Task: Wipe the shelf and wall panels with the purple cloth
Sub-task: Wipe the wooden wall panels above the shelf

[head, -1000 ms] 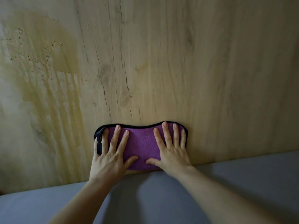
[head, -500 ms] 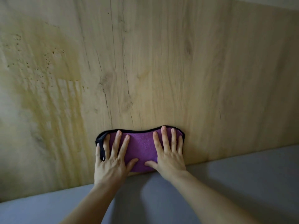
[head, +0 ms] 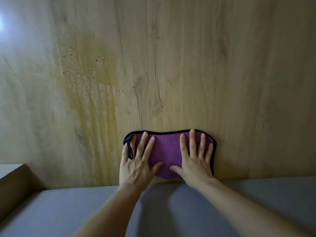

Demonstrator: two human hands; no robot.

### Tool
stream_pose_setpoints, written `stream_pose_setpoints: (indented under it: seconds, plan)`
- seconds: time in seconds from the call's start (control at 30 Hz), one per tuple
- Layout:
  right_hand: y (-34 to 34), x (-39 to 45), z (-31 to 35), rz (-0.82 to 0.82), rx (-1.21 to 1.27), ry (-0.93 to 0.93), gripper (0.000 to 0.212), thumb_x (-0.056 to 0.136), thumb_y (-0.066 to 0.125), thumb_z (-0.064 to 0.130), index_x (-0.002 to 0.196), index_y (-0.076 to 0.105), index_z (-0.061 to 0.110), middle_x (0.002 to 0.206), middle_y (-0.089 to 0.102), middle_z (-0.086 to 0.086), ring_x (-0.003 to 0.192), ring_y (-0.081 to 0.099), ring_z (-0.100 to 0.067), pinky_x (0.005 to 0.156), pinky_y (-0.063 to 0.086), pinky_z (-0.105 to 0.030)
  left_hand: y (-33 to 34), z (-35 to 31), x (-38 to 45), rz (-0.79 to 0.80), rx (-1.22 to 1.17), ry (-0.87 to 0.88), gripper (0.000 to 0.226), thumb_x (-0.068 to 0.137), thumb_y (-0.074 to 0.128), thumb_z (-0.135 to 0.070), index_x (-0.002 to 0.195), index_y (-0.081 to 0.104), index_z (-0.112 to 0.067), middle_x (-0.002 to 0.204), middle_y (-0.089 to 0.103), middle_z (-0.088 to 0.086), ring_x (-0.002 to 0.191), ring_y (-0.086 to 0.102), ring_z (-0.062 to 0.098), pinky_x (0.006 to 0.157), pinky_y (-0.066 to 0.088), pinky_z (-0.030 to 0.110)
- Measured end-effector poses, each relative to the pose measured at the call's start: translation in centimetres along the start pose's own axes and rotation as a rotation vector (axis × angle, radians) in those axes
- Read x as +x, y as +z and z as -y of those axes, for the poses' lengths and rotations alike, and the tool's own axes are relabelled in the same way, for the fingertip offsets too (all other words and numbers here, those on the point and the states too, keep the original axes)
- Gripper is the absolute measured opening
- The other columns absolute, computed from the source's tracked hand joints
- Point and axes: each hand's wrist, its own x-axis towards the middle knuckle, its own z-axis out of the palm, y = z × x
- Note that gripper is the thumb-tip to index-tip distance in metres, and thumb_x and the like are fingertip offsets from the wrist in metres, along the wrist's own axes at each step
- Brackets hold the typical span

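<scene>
Grey shelf [head: 68,211] under a wood panel [head: 222,74]

The shelf runs across the bottom of the view and meets the upright panel along its back edge. A cloth [head: 168,154] lies flat against the panel just above that edge, both hands spread on it. A yellowish streaked stain [head: 90,93] marks the panel left of the cloth.

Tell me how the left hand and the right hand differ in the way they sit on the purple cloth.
The left hand covers the purple cloth's left end, beside its black loop; the right hand covers the right end. The left hand's little finger lies off the cloth, on the wood panel; the right hand's fingers all lie on the cloth. Both press flat with straight, spread fingers.
</scene>
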Motion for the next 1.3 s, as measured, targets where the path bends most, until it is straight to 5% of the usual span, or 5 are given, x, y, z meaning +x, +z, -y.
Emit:
stream_pose_setpoints:
  seconds: [0.33,0.53,0.73,0.9,1.3]
  plan:
    - [-6.0,4.6,4.3,-0.118,0.035,-0.101,0.133,0.071,0.054,0.086,0.141,-0.046,0.032,0.150,-0.051,-0.001,0.136,-0.049,-0.033,0.107,-0.032,-0.059,-4.4,6.4,5.0,0.061,0.030,-0.073,0.094,0.085,0.024,-0.082,0.150,-0.026,-0.034,0.161,-0.023,-0.008,0.149,-0.019,0.023,0.117,0.022,0.051]
    - [-10.5,8.2,5.4,-0.161,0.009,-0.127,0.129,0.070,0.049,0.089,0.144,-0.042,0.034,0.152,-0.049,0.000,0.138,-0.047,-0.031,0.106,-0.035,-0.056,-7.2,7.9,9.8,-0.013,0.011,-0.081,0.094,0.083,0.016,-0.085,0.145,-0.035,-0.037,0.155,-0.039,-0.012,0.138,-0.043,0.015,0.120,0.007,0.048]
    - [-15.6,11.8,6.0,-0.217,-0.009,-0.189,0.126,0.071,0.046,0.090,0.146,-0.038,0.035,0.153,-0.048,0.003,0.139,-0.046,-0.029,0.109,-0.033,-0.055,-10.3,9.4,14.1,-0.075,0.022,-0.107,0.097,0.081,0.019,-0.087,0.146,-0.033,-0.037,0.154,-0.041,-0.013,0.141,-0.039,0.015,0.120,0.007,0.047]
    - [-19.1,14.3,6.0,-0.252,0.002,-0.204,0.123,0.072,0.046,0.090,0.148,-0.036,0.036,0.150,-0.052,0.005,0.136,-0.050,-0.026,0.108,-0.034,-0.053,-13.2,10.6,18.6,-0.095,0.023,-0.049,0.099,0.079,0.015,-0.090,0.153,-0.020,-0.034,0.155,-0.037,-0.012,0.151,-0.012,0.028,0.121,0.010,0.053]
    - [-23.9,17.1,7.7,-0.222,-0.031,-0.176,0.124,0.070,0.044,0.092,0.144,-0.040,0.038,0.147,-0.054,0.005,0.128,-0.054,-0.026,0.108,-0.029,-0.054,-16.9,13.1,22.8,-0.199,0.027,0.023,0.097,0.082,0.020,-0.089,0.154,-0.016,-0.035,0.164,-0.021,-0.008,0.152,-0.012,0.026,0.120,0.000,0.047]
